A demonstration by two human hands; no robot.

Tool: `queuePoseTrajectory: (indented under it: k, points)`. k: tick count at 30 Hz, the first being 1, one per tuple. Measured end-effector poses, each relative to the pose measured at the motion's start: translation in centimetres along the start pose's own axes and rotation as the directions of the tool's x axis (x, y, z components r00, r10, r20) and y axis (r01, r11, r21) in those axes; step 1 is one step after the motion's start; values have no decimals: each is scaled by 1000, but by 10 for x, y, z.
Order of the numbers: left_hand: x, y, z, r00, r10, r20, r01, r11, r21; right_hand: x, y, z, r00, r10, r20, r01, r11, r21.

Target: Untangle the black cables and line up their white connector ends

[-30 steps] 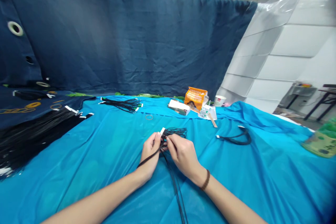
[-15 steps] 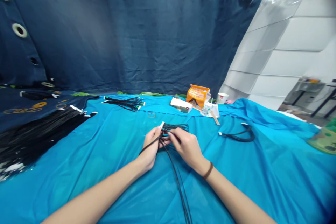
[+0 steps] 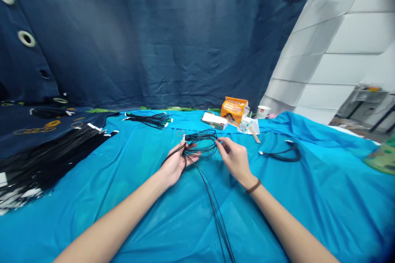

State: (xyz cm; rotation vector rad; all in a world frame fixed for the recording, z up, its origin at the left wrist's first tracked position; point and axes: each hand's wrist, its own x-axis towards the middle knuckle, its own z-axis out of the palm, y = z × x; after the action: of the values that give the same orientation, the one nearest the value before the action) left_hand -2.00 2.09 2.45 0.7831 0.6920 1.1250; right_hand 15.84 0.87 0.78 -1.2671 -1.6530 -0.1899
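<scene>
My left hand [image 3: 176, 163] is closed on a bunch of thin black cords [image 3: 197, 144] near their white-tagged ends. The cords loop between both hands, and their long tails run down the blue sheet [image 3: 129, 197] toward me. My right hand [image 3: 235, 157], with a brown band on the wrist, pinches the right side of the loop.
A big pile of black cords [image 3: 46, 158] lies at the left on dark cloth. A smaller bundle [image 3: 149, 119] lies at the back, and a curved bundle [image 3: 282, 155] to the right. An orange packet [image 3: 235, 109], a white box [image 3: 214, 120] and a paper cup [image 3: 263, 111] stand at the back. A dark blue curtain [image 3: 154, 45] hangs behind.
My hands have moved apart and a little away from me. The right hand has pulled the loop of cords wider to the right.
</scene>
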Motion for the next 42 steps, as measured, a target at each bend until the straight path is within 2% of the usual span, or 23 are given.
queuePoseTrajectory:
  k: [3,6,8,11,14,15,17,18,20,22,24,31,37,42]
  points:
    - [-2,0,0,1000,-15,5,14,999,36,2,-5,-2,990,144,7,-141,960,242]
    - [-3,1,0,999,-47,14,47,998,39,4,-8,-1,965,247,86,-257,834,488]
    - [-3,1,0,998,-63,25,62,998,33,4,-9,0,951,285,120,-301,769,563]
    - [-1,0,-1,997,-77,6,77,997,-6,3,-11,0,941,309,139,-328,726,604]
    - [2,-1,-1,996,-86,-32,83,992,-90,-1,-16,0,962,265,67,-256,782,569]
    - [3,-1,-1,995,-86,-46,81,990,-115,-3,-18,0,976,217,22,-197,833,518]
    - [5,-1,-2,994,-80,-76,68,986,-150,-8,-21,3,999,37,-27,-25,935,353]
    - [6,-1,-3,993,-76,-91,61,985,-161,-10,-22,4,997,-75,-10,75,962,262]
    - [7,-1,-4,992,-70,-109,50,983,-177,-15,-23,8,960,-264,94,250,959,133]
    - [7,0,-4,992,-62,-110,41,981,-188,-18,-24,12,916,-353,188,341,935,93]
    - [7,0,-5,992,-57,-110,35,981,-193,-20,-24,13,904,-367,220,355,930,94]
    - [6,-3,-4,993,-61,-99,43,983,-176,-18,-21,13,936,-299,186,281,952,120]
    - [5,-6,-6,984,-173,39,175,983,-61,-18,-13,19,943,-284,175,277,959,61]
    - [2,-3,-7,967,-249,52,249,968,9,-17,-10,18,943,-299,143,290,954,79]
